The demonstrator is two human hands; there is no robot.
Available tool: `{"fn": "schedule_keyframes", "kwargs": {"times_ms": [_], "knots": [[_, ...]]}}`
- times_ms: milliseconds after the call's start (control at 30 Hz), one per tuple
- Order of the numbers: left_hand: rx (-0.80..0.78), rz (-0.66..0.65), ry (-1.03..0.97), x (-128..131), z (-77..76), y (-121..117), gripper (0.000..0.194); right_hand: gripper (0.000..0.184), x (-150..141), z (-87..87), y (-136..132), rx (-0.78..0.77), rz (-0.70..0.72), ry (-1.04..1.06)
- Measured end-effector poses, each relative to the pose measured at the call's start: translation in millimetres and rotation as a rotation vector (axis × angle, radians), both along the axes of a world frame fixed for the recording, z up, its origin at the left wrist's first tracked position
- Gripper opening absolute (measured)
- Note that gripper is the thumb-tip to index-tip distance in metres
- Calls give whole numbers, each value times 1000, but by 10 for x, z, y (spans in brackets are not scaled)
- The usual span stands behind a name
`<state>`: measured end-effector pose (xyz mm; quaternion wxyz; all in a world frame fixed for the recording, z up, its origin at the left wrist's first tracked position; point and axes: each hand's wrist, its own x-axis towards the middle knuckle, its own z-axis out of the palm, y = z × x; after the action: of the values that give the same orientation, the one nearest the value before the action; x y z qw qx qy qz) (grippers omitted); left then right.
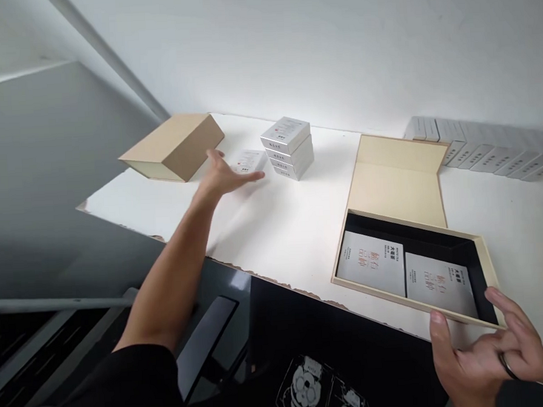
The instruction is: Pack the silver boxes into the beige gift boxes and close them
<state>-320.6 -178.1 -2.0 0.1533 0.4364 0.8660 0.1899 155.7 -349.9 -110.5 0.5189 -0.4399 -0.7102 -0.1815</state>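
Note:
My left hand (pixel 224 175) is stretched out over the white table (pixel 277 227) with fingers spread, holding nothing, just short of a single small white box (pixel 248 161). Right of that box stands a stack of three such white boxes (pixel 289 146). An open beige gift box (pixel 411 263) with a black lining lies at the table's near edge, its lid (pixel 397 178) folded back; two white boxes (pixel 405 269) lie side by side inside. My right hand (pixel 484 353), ring on one finger, rests open at the gift box's near right corner, thumb against its front rim.
A closed brown cardboard box (pixel 175 146) sits tilted at the far left of the table. A row of several white boxes (pixel 487 146) lines the back right wall. The table's front edge is chipped. A dark chair (pixel 206 340) is below it.

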Motion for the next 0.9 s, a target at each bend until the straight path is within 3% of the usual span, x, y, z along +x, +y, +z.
{"fn": "schedule_keyframes", "kwargs": {"times_ms": [100, 167, 300, 400, 500, 533, 567, 600, 700, 800, 900], "knots": [[99, 2, -131, 12, -116, 32, 105, 103, 31, -37, 43, 34, 38, 20], [278, -3, -326, -17, -71, -15, 97, 99, 58, -54, 74, 70, 62, 16], [562, -72, -590, -134, 280, -220, 90, 97, 72, -65, 73, 82, 65, -7], [677, -200, -685, 48, 596, -395, 82, 102, 31, -55, 34, 17, 4, 51], [771, -483, -781, 662, 800, -517, 61, 105, -9, -36, 13, -1, 10, 55], [717, -613, -781, 941, 834, -541, 59, 105, -20, -28, 9, -2, 15, 48], [580, -782, -755, 1237, 853, -560, 56, 104, -31, -18, 3, -4, 19, 46], [542, -931, -676, 1538, 858, -575, 57, 102, -43, -8, -5, -12, 18, 47], [156, -1363, -382, 2356, 813, -610, 57, 96, -81, 29, -57, -61, 5, 64], [-2, -1607, -110, 2925, 713, -626, 55, 92, -118, 61, -118, -100, -28, 77], [-94, -1726, -8, 3220, 606, -605, 54, 87, -154, 81, -138, -134, -2, 118]]}}
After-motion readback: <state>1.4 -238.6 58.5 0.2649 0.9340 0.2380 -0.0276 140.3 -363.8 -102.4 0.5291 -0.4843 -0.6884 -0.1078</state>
